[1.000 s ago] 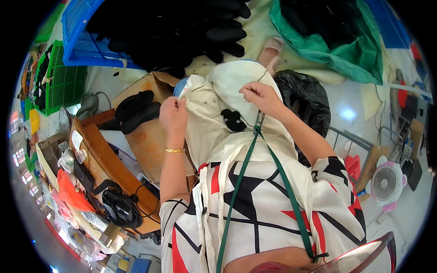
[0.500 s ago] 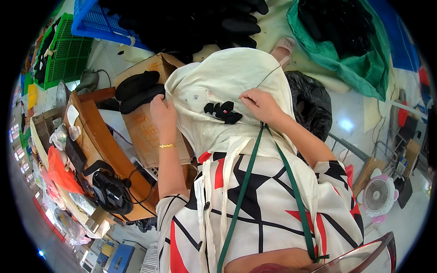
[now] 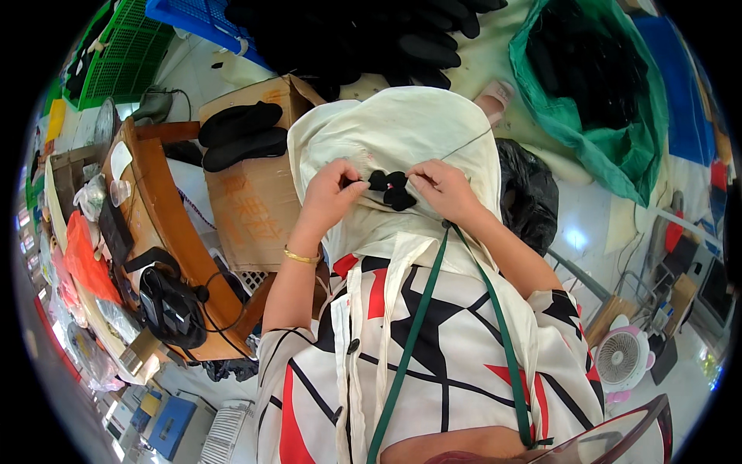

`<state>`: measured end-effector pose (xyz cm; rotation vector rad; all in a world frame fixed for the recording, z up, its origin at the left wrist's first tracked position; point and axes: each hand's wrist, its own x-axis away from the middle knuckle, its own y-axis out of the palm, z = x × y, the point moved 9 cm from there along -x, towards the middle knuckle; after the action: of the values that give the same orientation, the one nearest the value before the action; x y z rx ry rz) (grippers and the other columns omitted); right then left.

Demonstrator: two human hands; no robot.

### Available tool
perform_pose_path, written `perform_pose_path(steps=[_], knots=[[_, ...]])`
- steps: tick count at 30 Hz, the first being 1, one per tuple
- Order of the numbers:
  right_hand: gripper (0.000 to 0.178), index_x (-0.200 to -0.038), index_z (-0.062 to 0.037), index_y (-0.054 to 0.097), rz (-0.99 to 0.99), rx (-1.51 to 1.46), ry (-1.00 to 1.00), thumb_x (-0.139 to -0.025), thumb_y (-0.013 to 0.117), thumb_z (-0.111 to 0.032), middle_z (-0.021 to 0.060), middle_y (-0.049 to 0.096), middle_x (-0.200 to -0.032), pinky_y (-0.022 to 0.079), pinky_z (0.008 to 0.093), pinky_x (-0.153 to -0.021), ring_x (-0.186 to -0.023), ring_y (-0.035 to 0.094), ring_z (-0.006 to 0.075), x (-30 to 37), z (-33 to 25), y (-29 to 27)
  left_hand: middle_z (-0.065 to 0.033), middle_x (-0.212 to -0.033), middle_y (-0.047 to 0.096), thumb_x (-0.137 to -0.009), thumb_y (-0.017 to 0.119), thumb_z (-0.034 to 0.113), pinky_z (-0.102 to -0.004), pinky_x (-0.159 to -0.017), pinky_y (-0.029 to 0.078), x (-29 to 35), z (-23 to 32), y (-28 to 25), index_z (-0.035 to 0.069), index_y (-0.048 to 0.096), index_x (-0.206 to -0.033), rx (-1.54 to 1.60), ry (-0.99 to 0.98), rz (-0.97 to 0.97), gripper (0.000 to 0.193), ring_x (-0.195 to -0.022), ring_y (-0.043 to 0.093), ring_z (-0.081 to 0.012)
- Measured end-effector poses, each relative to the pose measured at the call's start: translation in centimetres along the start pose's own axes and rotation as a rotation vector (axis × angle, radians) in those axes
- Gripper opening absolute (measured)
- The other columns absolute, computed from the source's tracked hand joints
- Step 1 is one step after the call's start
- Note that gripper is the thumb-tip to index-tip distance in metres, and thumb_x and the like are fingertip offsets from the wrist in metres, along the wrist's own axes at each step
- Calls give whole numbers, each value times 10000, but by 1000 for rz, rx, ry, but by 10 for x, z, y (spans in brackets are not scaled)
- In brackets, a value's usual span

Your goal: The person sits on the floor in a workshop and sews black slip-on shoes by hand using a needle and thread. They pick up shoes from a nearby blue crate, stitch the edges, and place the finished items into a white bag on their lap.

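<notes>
Small black fabric bows or flowers [image 3: 396, 192], with a pink speck in the middle, lie on the cream cloth [image 3: 402, 116] across my lap. My left hand [image 3: 331, 189] pinches at the left side of them, with a bit of black showing between its fingers. At their right edge my right hand [image 3: 444, 185] is closed in a pinch; whatever its fingertips hold is too small to make out. A thin dark line, like a thread, runs from near the right hand toward the cloth's far right edge. A green strap [image 3: 417, 317] hangs down over my patterned shirt.
Two black slippers [image 3: 243, 138] rest on a cardboard box [image 3: 247, 201] at left, beside a wooden table [image 3: 174, 232]. Black soft pieces are heaped at the far side by a blue crate [image 3: 209, 27]. A green sack [image 3: 525, 93] and a black plastic bag [image 3: 529, 189] stand at right.
My left hand has moved right, from beside the slippers on the box to the black pieces on my lap. My right hand has shifted slightly and now meets their right edge.
</notes>
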<state>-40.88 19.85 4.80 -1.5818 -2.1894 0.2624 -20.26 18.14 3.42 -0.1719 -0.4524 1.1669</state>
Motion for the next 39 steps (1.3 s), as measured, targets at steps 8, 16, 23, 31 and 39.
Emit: perform_pose_path(steps=[8,16,23,31,39], knots=[[299,-973,9,667,-81,-155,-141,-842,721,-254,110,606,-747,477,329,-676,-725,594,195,-23,-63,11,18,-823,572,-844,712,31,-220,-697,464,3,43,-7,63,560,-888,289,15,33,161,-758,520,-52],[185,-858,17,643,220,-398,116,-938,587,-139,39,525,-668,405,276,-562,-603,479,107,-28,-35,-2,26,-730,555,-914,652,154,-207,-507,450,-9,37,40,78,547,-985,724,-100,33,148,-585,530,-52],[87,-901,-5,674,337,75,-422,-880,662,-89,90,580,-684,420,351,-538,-567,523,210,-17,-77,-11,-18,-710,638,-910,653,234,-250,-562,471,-10,33,37,26,693,-934,493,-173,-4,213,-607,555,-79],[182,-975,-29,695,231,480,-712,-804,712,-88,106,539,-655,415,386,-508,-572,537,289,-5,-105,-7,-32,-696,627,-870,691,238,-278,-554,464,-22,26,48,34,681,-911,284,52,-23,208,-602,559,-105],[176,-1020,-5,677,270,258,-563,-878,674,-108,94,572,-713,444,335,-557,-588,538,212,-12,-82,-24,50,-716,557,-900,684,226,-213,-538,409,-10,31,43,84,682,-962,789,-221,-140,155,-583,474,-45]])
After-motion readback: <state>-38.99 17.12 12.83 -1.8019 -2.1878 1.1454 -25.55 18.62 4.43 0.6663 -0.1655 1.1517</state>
